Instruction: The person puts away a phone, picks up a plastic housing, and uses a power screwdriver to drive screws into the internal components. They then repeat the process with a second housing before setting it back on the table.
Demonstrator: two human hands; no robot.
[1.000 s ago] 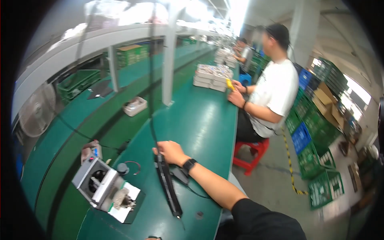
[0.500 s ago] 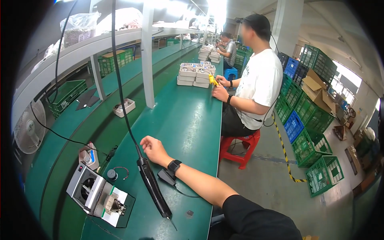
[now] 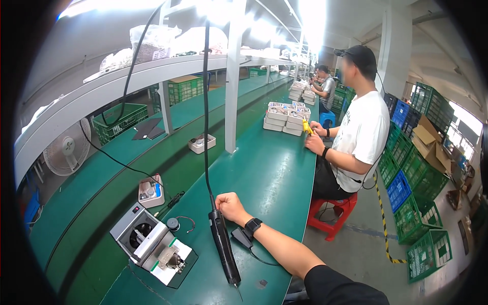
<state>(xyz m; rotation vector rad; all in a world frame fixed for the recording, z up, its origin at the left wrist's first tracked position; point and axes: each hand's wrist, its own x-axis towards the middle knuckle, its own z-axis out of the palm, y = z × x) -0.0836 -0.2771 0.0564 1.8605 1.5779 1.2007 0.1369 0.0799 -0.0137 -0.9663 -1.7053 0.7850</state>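
My right hand (image 3: 232, 207), with a black watch on the wrist, reaches in from the lower right over the green bench. Its fingers are curled in beside the lower end of the cord of a black electric screwdriver (image 3: 223, 249). Whether they hold anything is hidden from here. The screwdriver hangs at a slant, bit downward. A small black box with a cable (image 3: 241, 237) lies below my wrist. Left of the screwdriver are a small round motor with thin wires (image 3: 174, 224) and a grey screw feeder (image 3: 147, 239). My left hand is out of view.
A grey post (image 3: 235, 81) and shelf rail (image 3: 122, 73) rise along the bench. Pale trays with parts (image 3: 151, 191) sit on the sunken green strip. A co-worker (image 3: 363, 127) on a red stool (image 3: 335, 216) holds a yellow tool. Green crates (image 3: 429, 254) line the right.
The whole view has swung left, so the bench and things appear farther right. My right hand's fingers, looser before, are now curled in closer to the screwdriver's cord.
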